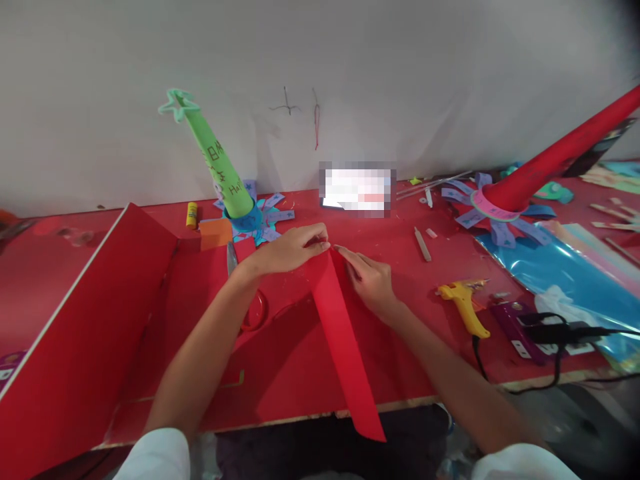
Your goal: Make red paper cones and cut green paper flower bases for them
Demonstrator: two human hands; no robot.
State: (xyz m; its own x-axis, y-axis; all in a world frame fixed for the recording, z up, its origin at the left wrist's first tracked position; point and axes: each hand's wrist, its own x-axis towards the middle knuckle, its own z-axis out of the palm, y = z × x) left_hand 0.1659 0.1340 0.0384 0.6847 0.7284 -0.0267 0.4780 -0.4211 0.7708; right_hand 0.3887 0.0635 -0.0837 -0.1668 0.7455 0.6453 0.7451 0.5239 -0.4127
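Note:
A long strip of red paper (341, 327) runs from my fingertips toward me, its near end hanging past the table edge. My left hand (303, 248) pinches the far, narrow end of it between thumb and fingers. On the right side of that same tip, my right hand (371, 279) has its fingers curled and its forefinger and thumb closed at the paper's edge. Red-handled scissors (261, 312) lie on the table beside my left forearm, partly covered by it.
A green paper cone (220, 160) stands at the back left near a glue stick (192, 215). A red cone (540, 170) leans at the right. A yellow glue gun (465, 305) with its cable lies right of my arm. A red board (95, 320) rises at left.

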